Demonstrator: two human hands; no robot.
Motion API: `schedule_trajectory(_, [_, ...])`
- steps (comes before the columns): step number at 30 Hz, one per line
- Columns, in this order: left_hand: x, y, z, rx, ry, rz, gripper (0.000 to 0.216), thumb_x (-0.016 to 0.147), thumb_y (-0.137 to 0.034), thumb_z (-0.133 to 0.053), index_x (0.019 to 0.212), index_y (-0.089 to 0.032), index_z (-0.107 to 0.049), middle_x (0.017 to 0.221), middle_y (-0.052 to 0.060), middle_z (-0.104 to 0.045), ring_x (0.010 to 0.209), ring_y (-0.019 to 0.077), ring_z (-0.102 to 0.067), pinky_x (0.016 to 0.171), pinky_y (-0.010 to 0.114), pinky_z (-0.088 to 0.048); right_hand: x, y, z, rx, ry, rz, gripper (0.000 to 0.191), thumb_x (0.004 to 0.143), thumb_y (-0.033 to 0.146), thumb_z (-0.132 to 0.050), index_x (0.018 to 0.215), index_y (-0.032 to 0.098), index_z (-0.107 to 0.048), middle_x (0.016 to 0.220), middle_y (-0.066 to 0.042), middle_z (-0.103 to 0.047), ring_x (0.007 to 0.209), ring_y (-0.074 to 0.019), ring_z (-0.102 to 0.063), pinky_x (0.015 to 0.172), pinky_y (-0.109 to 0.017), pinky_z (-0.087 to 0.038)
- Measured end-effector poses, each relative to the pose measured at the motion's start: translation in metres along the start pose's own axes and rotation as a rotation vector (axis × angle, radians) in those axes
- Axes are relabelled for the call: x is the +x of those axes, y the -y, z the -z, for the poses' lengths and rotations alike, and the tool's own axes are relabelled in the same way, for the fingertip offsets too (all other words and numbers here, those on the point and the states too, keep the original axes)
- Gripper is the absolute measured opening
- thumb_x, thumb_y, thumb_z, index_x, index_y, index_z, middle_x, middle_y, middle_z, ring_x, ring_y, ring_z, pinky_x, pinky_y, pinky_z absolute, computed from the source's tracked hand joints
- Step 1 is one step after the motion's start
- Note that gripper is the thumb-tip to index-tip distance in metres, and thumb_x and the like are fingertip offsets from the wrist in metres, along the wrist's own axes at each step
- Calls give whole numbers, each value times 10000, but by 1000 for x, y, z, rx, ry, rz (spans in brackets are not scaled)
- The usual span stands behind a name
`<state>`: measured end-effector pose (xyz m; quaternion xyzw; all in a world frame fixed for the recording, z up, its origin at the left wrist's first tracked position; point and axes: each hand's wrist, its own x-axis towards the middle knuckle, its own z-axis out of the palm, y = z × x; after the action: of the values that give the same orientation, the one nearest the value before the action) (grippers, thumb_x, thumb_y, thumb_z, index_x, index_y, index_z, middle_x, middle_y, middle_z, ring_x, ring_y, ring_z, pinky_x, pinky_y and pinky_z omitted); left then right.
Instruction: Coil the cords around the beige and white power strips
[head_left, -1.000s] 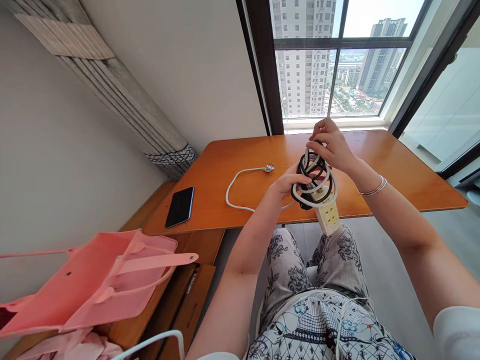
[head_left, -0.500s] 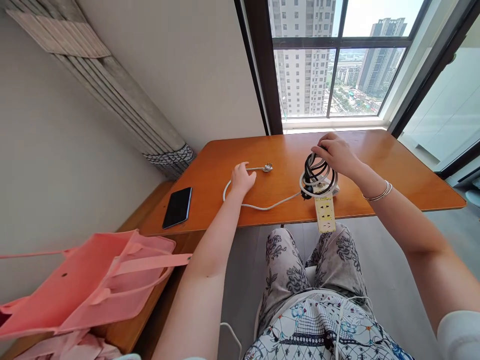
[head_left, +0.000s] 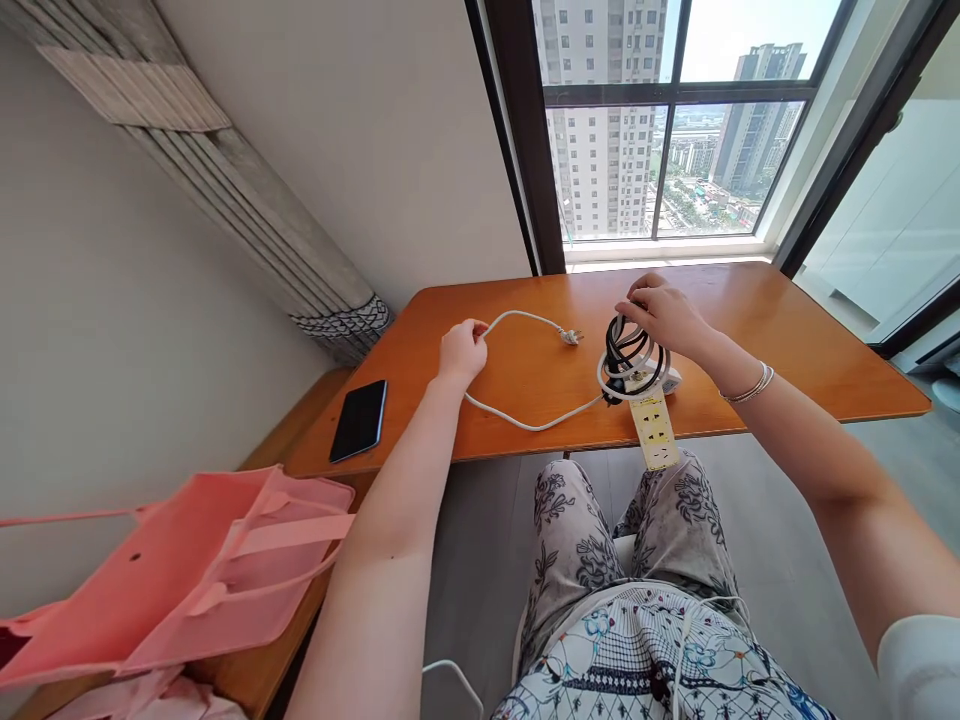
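Note:
My left hand (head_left: 463, 350) is closed around the loose white cable (head_left: 525, 420) on the wooden table (head_left: 780, 350). The cable's plug (head_left: 571, 336) lies a little to the right of that hand. My right hand (head_left: 664, 315) rests on top of a coil of black and white cable (head_left: 628, 360), fingers curled over it. The coil is wound around a white power strip (head_left: 655, 425) whose near end sticks out past the table's front edge.
A black phone (head_left: 359, 419) lies at the table's left front corner. A pink bag (head_left: 172, 570) sits on a lower wooden unit to the left. A window and a rolled curtain stand behind the table. My patterned lap is below.
My left hand let go of the coil, reached left and took hold of the loose white cable. The coil and strip came down onto the table under my right hand.

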<state>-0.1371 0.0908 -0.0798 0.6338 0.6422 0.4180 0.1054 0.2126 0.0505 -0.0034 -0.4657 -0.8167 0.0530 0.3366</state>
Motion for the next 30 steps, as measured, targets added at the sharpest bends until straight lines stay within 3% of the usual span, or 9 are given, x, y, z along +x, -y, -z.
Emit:
schedule_trajectory(3, [-1,-58,-9,-25,48,-207,131,857,-324,-598,909,-215,-647,1034,64,-703,1012,248,-618,970,437,-467,-2,16,-4,21,-4,86,415,957,501,-506,791,171,-694,1063,-114,-600,875,-219,-587,811,-389,-458])
schedule_trajectory(6, [-9,-113,-22,-93,230,-561,96,835,-201,-574,899,-202,-645,929,44,-711,923,212,-646,868,367,-510,-2,30,-6,55,-62,146,400,972,476,-495,767,180,-670,1116,-112,-592,935,-225,-583,856,-401,-456])
schedule_trajectory(9, [-18,-142,-31,-288,253,-680,33,824,-191,-588,857,-192,-595,853,16,-680,834,166,-644,806,328,-526,0,37,-3,121,-117,178,387,984,454,-486,767,184,-660,1144,-117,-585,1052,-246,-563,937,-418,-443])
schedule_trajectory(13, [-21,-142,-38,-562,180,-663,179,790,-258,-690,802,-197,-523,835,1,-619,790,130,-628,766,303,-542,1,38,2,181,-52,150,392,997,467,-455,851,183,-683,1080,-108,-606,1023,-231,-571,934,-401,-449])
schedule_trajectory(18, [-19,-137,-37,-464,172,-706,207,807,-345,-713,809,-186,-580,1015,65,-659,936,165,-633,807,322,-540,2,38,-2,188,-5,105,429,985,508,-457,797,189,-675,1074,-98,-610,993,-225,-583,918,-394,-454])
schedule_trajectory(21, [-32,-140,-31,-494,-59,-657,221,863,-413,-659,863,-198,-607,1050,78,-668,969,178,-640,820,321,-523,3,34,-5,235,-69,49,398,979,482,-481,775,195,-666,1049,-91,-611,1025,-229,-577,931,-397,-452])
schedule_trajectory(24, [-68,-140,-25,-662,-328,-577,306,958,-477,-490,843,-214,-594,862,49,-658,767,150,-629,718,301,-507,3,28,-2,275,-176,11,388,978,454,-495,727,193,-635,1003,-91,-605,1031,-230,-571,935,-405,-452])
schedule_trajectory(28, [-127,-123,-34,-651,-180,-666,464,962,-516,-409,652,-214,-574,586,25,-577,571,152,-562,570,302,-459,0,29,11,334,-341,34,402,971,459,-518,673,196,-576,967,-78,-597,1006,-211,-572,934,-399,-452])
schedule_trajectory(30, [-142,-109,-48,-601,-39,-540,486,953,-539,-401,653,-208,-593,596,29,-613,572,153,-580,566,295,-468,-2,33,18,370,-417,55,415,970,482,-519,670,198,-564,965,-67,-597,995,-197,-576,927,-388,-457])
